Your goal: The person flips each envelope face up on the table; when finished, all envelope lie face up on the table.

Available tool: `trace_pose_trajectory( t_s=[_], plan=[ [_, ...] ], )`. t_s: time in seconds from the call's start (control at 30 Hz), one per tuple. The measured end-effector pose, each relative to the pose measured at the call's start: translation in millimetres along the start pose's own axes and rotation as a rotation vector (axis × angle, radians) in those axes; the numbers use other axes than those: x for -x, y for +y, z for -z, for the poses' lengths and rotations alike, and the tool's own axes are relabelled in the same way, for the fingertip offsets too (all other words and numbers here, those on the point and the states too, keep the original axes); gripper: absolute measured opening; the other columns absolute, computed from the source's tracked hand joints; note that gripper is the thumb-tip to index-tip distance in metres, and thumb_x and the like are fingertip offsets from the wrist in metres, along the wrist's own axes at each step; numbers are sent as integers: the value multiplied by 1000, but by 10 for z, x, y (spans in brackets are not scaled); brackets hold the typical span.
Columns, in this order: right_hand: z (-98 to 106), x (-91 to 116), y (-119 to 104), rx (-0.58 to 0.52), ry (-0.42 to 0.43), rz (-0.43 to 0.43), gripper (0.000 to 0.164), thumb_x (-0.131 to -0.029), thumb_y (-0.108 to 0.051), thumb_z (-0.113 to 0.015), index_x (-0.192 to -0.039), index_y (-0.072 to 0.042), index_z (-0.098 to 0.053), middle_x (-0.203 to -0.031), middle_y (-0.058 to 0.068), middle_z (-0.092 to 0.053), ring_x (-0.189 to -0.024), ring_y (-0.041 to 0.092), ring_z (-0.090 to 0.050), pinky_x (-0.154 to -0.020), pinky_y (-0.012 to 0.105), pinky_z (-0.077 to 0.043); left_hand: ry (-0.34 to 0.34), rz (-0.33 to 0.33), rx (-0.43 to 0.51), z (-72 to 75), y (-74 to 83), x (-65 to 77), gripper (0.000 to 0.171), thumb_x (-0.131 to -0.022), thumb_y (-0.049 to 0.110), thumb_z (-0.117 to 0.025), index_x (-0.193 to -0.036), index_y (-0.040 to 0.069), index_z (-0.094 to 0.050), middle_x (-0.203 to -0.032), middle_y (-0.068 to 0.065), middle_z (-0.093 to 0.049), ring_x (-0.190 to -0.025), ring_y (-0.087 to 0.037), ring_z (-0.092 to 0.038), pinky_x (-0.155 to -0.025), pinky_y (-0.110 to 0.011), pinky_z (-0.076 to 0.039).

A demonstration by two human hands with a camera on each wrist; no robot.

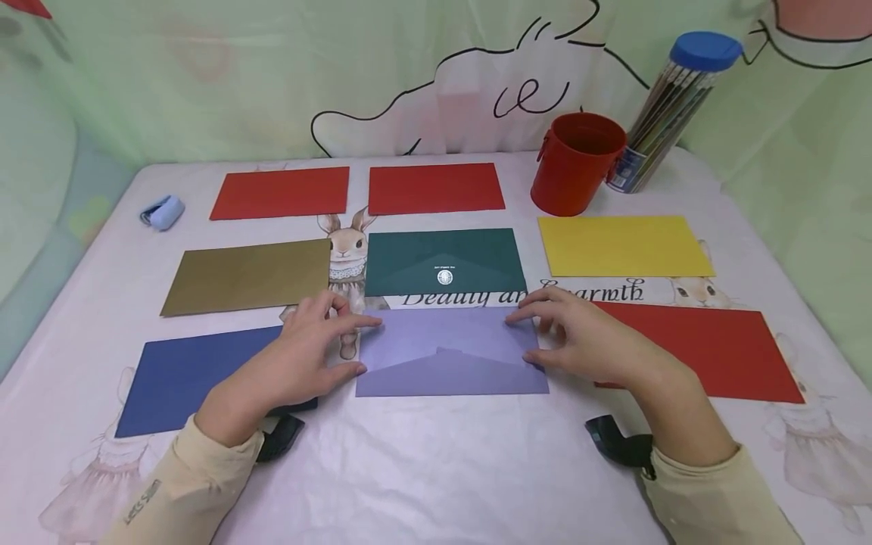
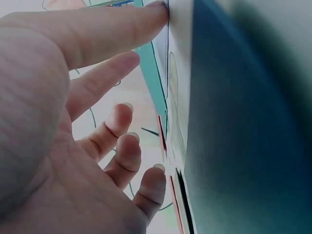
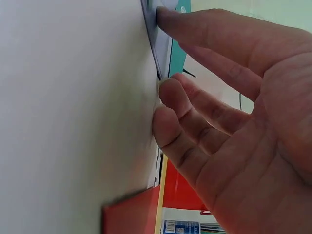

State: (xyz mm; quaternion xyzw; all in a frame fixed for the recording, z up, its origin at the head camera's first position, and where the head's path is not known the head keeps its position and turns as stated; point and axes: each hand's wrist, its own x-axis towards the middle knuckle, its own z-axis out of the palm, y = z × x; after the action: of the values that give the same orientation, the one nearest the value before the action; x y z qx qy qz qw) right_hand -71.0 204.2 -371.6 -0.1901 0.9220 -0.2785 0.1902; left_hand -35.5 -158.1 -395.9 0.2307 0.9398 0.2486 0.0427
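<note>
One lilac envelope (image 1: 451, 354), left grip (image 1: 309, 344) touching one end, right grip (image 1: 579, 337) the other, both loosely spread

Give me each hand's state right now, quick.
Left hand: open, touching the lavender envelope near its left edge.
Right hand: open, touching the same envelope near its right edge.

Lavender envelope (image 1: 450, 344); dark green envelope (image 1: 436, 250), white emblem (image 1: 445, 277); red bucket (image 1: 568, 174); white tablecloth (image 1: 436, 462), rabbit print (image 1: 348, 253).
</note>
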Motion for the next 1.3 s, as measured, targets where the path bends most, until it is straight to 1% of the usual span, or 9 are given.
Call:
trace_pose_trajectory(
  t_s=[0.17,0.3,0.43,0.57,0.67,0.73,0.9,1.1,1.3],
  plan=[
    [30,-23,-29,6,-5,7,53,-78,-16,-87,-127,-17,-70,-137,14,-50,-116,33,-52,-79,39,-58,13,-24,-24,43,11,-13,53,-81,15,-84,-131,19,-69,-112,-5,-45,-108,-30,-40,-85,-49,-30],
    [65,3,-116,46,-38,21,54,-80,-18,-86,-131,-15,-67,-135,13,-50,-119,33,-51,-85,44,-57,46,-101,-43,52,48,0,52,-80,18,-86,-130,21,-69,-115,-3,-48,-108,-27,-42,-85,-48,-32],
    [90,56,-334,68,-66,60,55,-83,-21,-84,-135,-16,-65,-135,11,-53,-121,32,-53,-86,44,-57,69,-192,50,120,116,69,48,-84,20,-83,-129,20,-69,-120,1,-51,-114,-23,-44,-89,-49,-36],
    [12,-10,-598,67,-86,123,68,-81,-24,-86,-142,-19,-57,-141,8,-50,-126,29,-51,-90,46,-55,49,-191,155,283,80,213,49,-86,18,-82,-132,21,-67,-128,3,-51,-123,-21,-43,-94,-50,-44],
    [-122,-123,-787,58,-107,181,83,-76,-29,-88,-149,-18,-48,-147,6,-45,-129,25,-47,-94,46,-53,44,-159,185,381,-74,356,53,-84,19,-84,-133,22,-66,-130,7,-51,-123,-16,-46,-95,-43,-49],
    [-219,-198,-920,55,-127,216,92,-74,-33,-89,-152,-18,-43,-150,4,-42,-130,23,-44,-96,43,-51,55,-143,195,430,-218,463,56,-81,20,-87,-133,22,-65,-130,9,-53,-121,-12,-48,-96,-33,-49],
    [-446,-389,-1219,92,-187,270,103,-72,-41,-90,-157,-20,-35,-156,1,-36,-136,18,-38,-104,38,-45,94,-106,219,542,-607,769,65,-73,18,-92,-132,20,-65,-129,11,-57,-120,-5,-50,-97,-12,-37],
    [-626,-576,-1518,140,-267,339,105,-75,-44,-88,-159,-20,-30,-158,1,-32,-144,18,-30,-108,37,-41,81,-121,171,665,-1007,1147,77,-64,10,-96,-133,15,-63,-131,4,-60,-123,-1,-48,-98,-10,-33],
    [-853,-760,-1770,207,-319,438,103,-77,-47,-86,-158,-16,-32,-159,0,-33,-145,13,-28,-112,26,-32,100,-94,92,688,-1242,1417,87,-56,11,-99,-134,14,-63,-137,8,-56,-130,3,-40,-99,-8,-28]
  ],
)
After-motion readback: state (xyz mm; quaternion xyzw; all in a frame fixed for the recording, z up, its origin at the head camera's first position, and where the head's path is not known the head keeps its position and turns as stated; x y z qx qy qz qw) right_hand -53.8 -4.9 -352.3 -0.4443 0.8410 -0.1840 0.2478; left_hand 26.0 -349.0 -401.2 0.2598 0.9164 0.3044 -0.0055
